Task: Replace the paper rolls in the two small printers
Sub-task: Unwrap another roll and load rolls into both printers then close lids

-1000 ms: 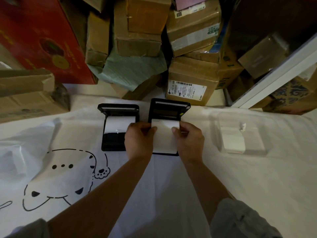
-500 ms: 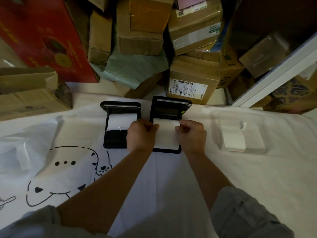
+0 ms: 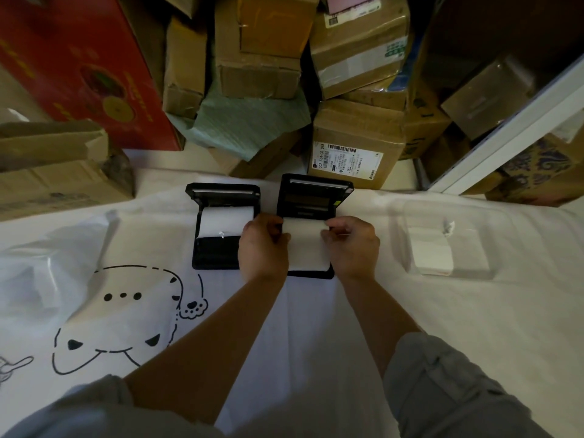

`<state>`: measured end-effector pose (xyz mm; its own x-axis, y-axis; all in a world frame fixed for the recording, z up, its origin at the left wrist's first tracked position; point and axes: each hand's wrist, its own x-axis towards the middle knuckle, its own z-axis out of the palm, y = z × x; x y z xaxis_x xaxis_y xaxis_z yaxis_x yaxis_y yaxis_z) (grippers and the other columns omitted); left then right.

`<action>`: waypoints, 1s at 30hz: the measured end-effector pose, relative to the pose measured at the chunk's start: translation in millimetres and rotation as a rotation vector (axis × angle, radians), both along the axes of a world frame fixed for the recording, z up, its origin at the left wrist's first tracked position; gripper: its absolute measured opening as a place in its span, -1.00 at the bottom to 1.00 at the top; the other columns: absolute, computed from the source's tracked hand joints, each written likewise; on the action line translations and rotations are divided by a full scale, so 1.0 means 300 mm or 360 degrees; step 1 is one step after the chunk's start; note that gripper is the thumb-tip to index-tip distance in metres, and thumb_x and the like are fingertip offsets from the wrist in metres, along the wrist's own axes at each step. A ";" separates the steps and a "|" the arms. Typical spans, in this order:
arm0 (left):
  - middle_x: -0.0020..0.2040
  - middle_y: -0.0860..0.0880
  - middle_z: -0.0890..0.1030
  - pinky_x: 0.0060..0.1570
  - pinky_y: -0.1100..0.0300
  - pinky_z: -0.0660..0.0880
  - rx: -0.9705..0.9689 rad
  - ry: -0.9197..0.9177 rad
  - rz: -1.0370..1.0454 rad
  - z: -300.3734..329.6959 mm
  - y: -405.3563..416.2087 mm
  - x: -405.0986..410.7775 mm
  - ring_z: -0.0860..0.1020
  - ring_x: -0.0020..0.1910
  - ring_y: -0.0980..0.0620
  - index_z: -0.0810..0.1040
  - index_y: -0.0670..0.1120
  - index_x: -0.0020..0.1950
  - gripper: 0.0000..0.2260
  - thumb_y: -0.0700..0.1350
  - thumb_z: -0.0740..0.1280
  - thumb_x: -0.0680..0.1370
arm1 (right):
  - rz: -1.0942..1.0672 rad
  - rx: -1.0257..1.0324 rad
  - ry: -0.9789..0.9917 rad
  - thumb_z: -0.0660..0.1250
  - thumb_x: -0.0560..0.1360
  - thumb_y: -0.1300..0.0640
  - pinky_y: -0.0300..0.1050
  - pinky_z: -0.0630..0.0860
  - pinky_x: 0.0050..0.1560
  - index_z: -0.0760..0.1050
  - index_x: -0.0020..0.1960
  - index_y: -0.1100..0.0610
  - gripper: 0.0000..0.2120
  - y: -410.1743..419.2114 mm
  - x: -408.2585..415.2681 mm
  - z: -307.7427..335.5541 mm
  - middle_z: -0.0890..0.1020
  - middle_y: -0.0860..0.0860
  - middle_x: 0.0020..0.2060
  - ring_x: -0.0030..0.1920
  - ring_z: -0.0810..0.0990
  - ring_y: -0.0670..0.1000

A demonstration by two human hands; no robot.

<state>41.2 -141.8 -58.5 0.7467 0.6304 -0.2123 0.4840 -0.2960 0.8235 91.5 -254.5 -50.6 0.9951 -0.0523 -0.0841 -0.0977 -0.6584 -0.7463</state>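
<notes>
Two black printers sit side by side, lids open, on the white surface point(image 3: 347, 327). In the left printer point(image 3: 218, 251) a white roll point(image 3: 226, 222) is seated, its tail curled at the near edge. Over the right printer point(image 3: 311, 197) a paper strip point(image 3: 305, 248) is drawn toward the near side. Its left edge is pinched by the left grip point(image 3: 264, 245), its right edge by the right grip point(image 3: 352, 246). A clear tray point(image 3: 442, 245) with white paper lies right, apart.

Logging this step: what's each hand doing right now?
Left hand: pinching the left edge of the paper over the right printer.
Right hand: pinching the paper's right edge.
</notes>
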 end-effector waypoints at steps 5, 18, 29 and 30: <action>0.19 -0.09 0.47 0.16 0.06 0.52 0.0123 0.0003 -0.0168 -0.011 -0.009 -0.037 0.53 0.10 -0.05 0.46 -0.04 0.26 -0.64 -0.20 0.39 0.49 | 0.0072 -0.0020 0.0007 0.48 0.40 0.21 -0.24 0.46 0.02 0.59 0.12 0.15 -0.71 -0.019 -0.031 0.006 0.66 0.06 -0.02 -0.01 0.61 0.02; 0.32 -0.08 0.45 0.23 0.02 0.38 0.1012 0.0097 -0.0416 0.058 0.234 -0.123 0.37 0.31 -0.12 0.41 -0.05 0.35 -0.55 -0.25 0.32 0.46 | 0.0473 0.0064 -0.0199 0.34 0.52 0.14 -0.21 0.53 -0.04 0.60 0.09 0.11 -0.83 0.166 -0.123 0.080 0.65 0.05 -0.02 -0.08 0.59 -0.05; -0.11 0.05 0.54 -0.21 0.25 0.39 0.0146 -0.0069 0.0028 0.074 0.337 -0.182 0.51 -0.13 0.06 0.45 -0.03 0.24 -0.72 -0.12 0.35 0.53 | 0.0109 0.0741 0.0661 0.29 0.54 0.29 -0.21 0.60 -0.27 0.45 0.24 0.19 -0.72 0.335 -0.133 0.094 0.60 0.05 -0.08 -0.25 0.62 -0.04; -0.12 0.05 0.53 -0.26 0.28 0.38 0.0126 -0.0073 0.0018 0.074 0.345 -0.183 0.51 -0.15 0.06 0.46 -0.02 0.22 -0.74 -0.13 0.34 0.54 | 0.0076 0.0758 0.0673 0.30 0.53 0.30 -0.25 0.58 -0.30 0.46 0.24 0.20 -0.72 0.336 -0.132 0.092 0.59 0.03 -0.14 -0.29 0.60 -0.07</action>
<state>-13.8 -38.4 -36.4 0.7474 0.6521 -0.1271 0.4500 -0.3561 0.8189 52.0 -153.6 -23.1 0.8710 0.1312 -0.4733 -0.4268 -0.2746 -0.8616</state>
